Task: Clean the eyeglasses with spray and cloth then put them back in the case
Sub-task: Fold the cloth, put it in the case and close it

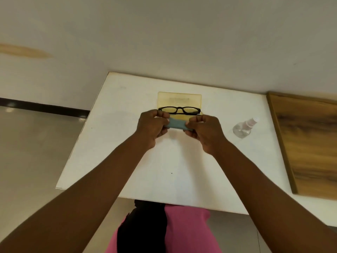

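1. Hands: my left hand [152, 127] and right hand [205, 131] each pinch one end of the cloth [176, 123], fingers curled round it, holding it stretched between them above the worktop [127, 152].
2. Cloth: small, blue-grey, folded into a narrow strip; long axis runs left to right.
3. Glasses [179, 110]: black frame, lying in the open case [179, 101] just beyond my hands, lenses facing me. Long axis left to right, parallel to the cloth. My left fingertips look close to the frame's left end; whether they touch it I cannot tell. Both hands are about equally near, the left perhaps slightly nearer.
4. Case: pale yellow, translucent, lid standing up behind the glasses. Faint marking on the lid, too blurred to read.
5. Spray [243, 128]: clear bottle with pale cap, lying on its side, well to the right, nearer my right hand. No label legible.
6. Judgement: the next move depends on reaching forward, straight past the cloth.
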